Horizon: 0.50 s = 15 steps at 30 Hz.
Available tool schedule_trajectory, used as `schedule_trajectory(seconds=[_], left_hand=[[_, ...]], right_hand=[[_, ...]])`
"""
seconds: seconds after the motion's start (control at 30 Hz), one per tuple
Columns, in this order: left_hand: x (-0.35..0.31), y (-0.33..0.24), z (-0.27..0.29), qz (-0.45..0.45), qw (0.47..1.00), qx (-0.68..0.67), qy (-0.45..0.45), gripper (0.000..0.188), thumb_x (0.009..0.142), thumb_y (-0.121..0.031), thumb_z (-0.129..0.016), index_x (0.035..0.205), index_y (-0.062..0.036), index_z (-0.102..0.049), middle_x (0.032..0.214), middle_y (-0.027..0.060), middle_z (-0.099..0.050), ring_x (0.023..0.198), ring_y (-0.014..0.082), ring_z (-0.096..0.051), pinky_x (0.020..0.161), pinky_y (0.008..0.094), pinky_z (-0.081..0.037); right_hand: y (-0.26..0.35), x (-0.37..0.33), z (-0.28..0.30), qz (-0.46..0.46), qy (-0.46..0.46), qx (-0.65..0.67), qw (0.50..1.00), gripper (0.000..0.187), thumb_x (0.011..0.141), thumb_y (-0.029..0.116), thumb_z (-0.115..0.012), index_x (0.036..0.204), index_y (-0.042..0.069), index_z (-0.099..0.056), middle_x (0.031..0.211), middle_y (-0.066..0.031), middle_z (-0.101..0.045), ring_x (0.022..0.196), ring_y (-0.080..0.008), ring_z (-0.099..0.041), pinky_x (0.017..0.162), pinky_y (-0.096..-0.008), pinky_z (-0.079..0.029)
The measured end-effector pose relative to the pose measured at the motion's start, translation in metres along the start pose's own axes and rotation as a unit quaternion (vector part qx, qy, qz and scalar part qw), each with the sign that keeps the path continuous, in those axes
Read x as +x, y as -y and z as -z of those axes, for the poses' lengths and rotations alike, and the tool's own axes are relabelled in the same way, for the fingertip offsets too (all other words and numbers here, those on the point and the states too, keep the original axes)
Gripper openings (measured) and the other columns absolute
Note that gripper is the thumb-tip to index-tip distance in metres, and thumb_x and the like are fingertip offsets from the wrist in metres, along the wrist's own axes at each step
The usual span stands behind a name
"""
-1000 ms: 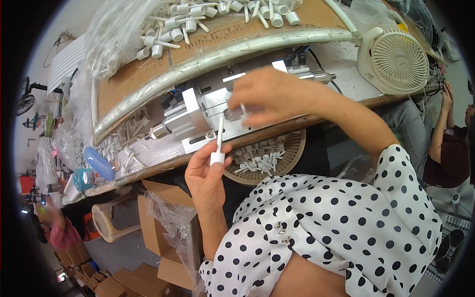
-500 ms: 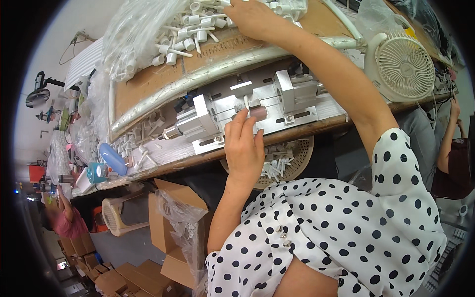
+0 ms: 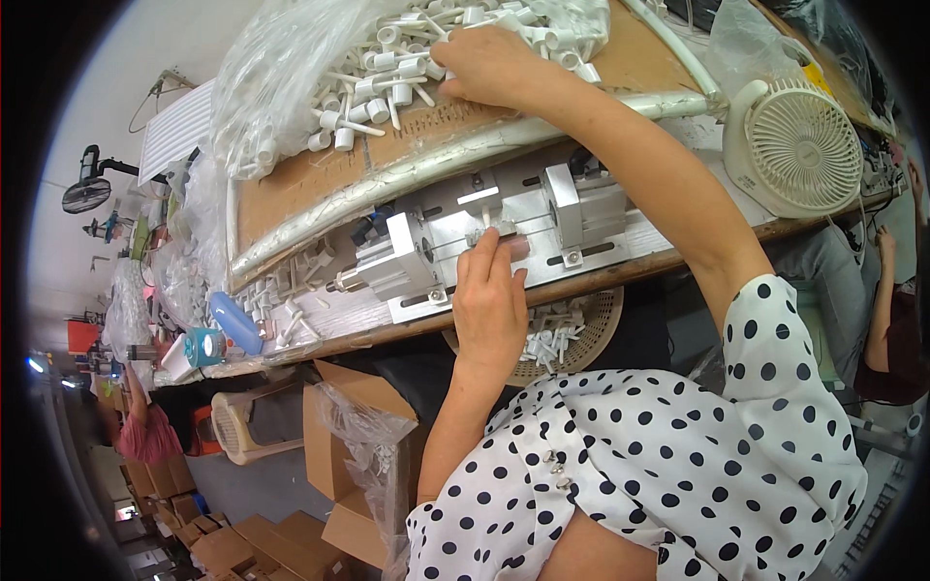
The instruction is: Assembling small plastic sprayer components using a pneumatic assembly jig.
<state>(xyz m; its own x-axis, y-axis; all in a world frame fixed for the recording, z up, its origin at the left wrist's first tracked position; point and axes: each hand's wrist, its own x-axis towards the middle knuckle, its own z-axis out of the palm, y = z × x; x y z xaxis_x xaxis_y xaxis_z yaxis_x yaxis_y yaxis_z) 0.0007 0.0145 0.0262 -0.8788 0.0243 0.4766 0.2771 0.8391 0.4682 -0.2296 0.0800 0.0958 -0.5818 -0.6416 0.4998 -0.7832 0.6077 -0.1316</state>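
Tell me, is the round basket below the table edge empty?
Not empty: white pieces lie inside the basket. How full, I cannot tell; the left hand hides part of it.

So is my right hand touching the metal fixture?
Apart: the head view shows the wrapped rail and cardboard lying between your right hand and the metal fixture.

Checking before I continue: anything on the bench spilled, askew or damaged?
Loose white parts lie strewn on the bench left of the metal fixture, apart from the main pile at the right hand; they may be spilled or set aside. No damage shows, though the left hand partly hides the fixture.
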Motion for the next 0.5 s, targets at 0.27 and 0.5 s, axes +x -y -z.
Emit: schedule_trajectory(seconds=[0.27, 0.5], left_hand=[[0.017, 0.014, 0.028, -0.084, 0.995, -0.045, 0.008, 0.027, 0.069, -0.010, -0.069, 0.092, -0.0002, -0.058, 0.098, 0.0159, -0.055, 0.089, 0.0323, -0.052, 0.076, 0.0389, -0.044], [0.137, 0.119, 0.075, -0.200, 0.915, 0.316, -0.148, 0.025, 0.071, -0.002, -0.053, 0.095, -0.0043, -0.060, 0.104, 0.0132, -0.055, 0.094, 0.0333, -0.049, 0.080, 0.0397, -0.041]], right_hand=[[0.011, -0.031, 0.036, -0.026, 0.067, 0.081, 0.994, 0.022, 0.074, 0.020, -0.066, 0.083, 0.002, -0.059, 0.071, -0.0115, -0.061, 0.069, -0.0239, -0.060, 0.065, -0.0341, -0.046], [0.055, -0.128, 0.043, 0.138, 0.005, 0.355, 0.924, 0.020, 0.069, 0.018, -0.070, 0.079, 0.003, -0.061, 0.072, -0.0072, -0.059, 0.070, -0.0196, -0.058, 0.063, -0.0300, -0.047]])
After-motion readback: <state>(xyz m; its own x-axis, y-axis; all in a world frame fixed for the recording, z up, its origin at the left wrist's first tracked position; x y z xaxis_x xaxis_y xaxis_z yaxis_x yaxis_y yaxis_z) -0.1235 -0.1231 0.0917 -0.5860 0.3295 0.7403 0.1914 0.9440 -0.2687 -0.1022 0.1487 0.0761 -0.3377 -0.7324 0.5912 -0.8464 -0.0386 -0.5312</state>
